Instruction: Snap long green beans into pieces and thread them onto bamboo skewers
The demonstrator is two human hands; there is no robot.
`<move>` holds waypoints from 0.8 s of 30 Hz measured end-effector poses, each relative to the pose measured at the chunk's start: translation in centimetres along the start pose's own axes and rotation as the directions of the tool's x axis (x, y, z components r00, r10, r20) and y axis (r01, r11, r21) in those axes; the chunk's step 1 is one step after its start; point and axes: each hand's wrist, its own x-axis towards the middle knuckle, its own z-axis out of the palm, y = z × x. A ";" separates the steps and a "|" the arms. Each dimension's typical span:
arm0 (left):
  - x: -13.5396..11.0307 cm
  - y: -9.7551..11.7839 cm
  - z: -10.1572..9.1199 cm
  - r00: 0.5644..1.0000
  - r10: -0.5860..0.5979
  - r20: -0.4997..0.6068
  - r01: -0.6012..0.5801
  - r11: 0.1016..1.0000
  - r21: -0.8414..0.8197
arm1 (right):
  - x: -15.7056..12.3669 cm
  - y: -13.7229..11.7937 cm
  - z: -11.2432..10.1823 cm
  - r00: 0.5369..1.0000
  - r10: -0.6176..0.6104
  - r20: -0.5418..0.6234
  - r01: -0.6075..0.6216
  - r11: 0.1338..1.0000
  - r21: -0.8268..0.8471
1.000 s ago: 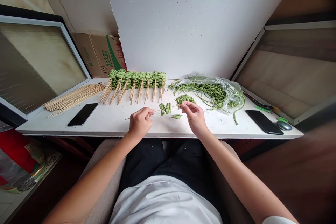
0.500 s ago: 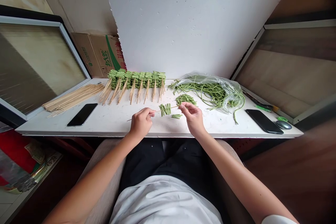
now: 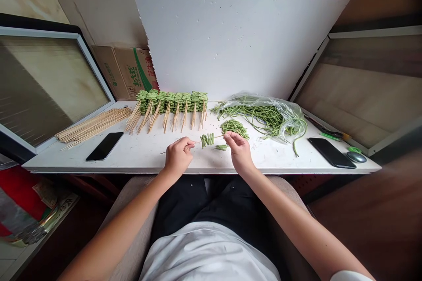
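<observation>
A thin bamboo skewer runs between my two hands above the front of the white table. Several short green bean pieces are threaded side by side across its middle. My left hand is closed round the skewer, and one end sticks out on its left. At the other end, my right hand pinches the skewer between thumb and fingers. A few loose cut bean pieces lie on the table just below the skewer. Behind my right hand is a pile of cut beans.
Finished bean skewers stand stacked at the back, sticks forward. Bare skewers and a phone lie left. Long beans in a plastic bag are right, near another phone. A white board stands behind.
The camera view has shifted slightly. Both hands keep their hold on the skewer, with the right hand a touch further left. The threaded bean pieces look about the same.
</observation>
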 end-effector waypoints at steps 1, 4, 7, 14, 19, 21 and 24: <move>0.0 0.0 0.0 1.000 0.002 -0.017 -0.003 1.000 -0.003 | -0.1 0.2 0.1 1.000 0.021 -0.020 -0.021 1.000 0.014; 0.0 0.1 0.0 0.998 0.017 -0.055 -0.018 1.000 -0.013 | -0.3 0.8 0.4 0.995 0.076 -0.062 -0.073 0.996 0.047; -0.1 0.1 0.1 0.997 0.038 -0.065 -0.039 0.999 -0.019 | -0.5 1.1 0.4 0.993 0.088 -0.078 -0.084 0.995 0.055; -0.8 0.5 0.9 0.998 0.047 -0.040 -0.050 0.994 -0.096 | -0.7 0.7 0.5 0.994 0.048 -0.100 -0.043 0.998 0.054; -0.9 0.3 1.2 1.000 0.026 -0.009 -0.027 0.990 -0.142 | -0.7 0.1 0.5 0.996 0.001 -0.085 0.002 0.999 0.032; -0.9 0.3 1.3 0.999 0.040 0.000 -0.039 0.987 -0.157 | -0.7 -0.2 0.4 0.997 -0.019 -0.072 0.020 1.000 0.009; -1.1 0.4 1.4 0.998 0.065 0.022 -0.061 0.983 -0.174 | -0.6 -0.8 0.4 0.996 -0.082 -0.047 0.080 0.996 -0.045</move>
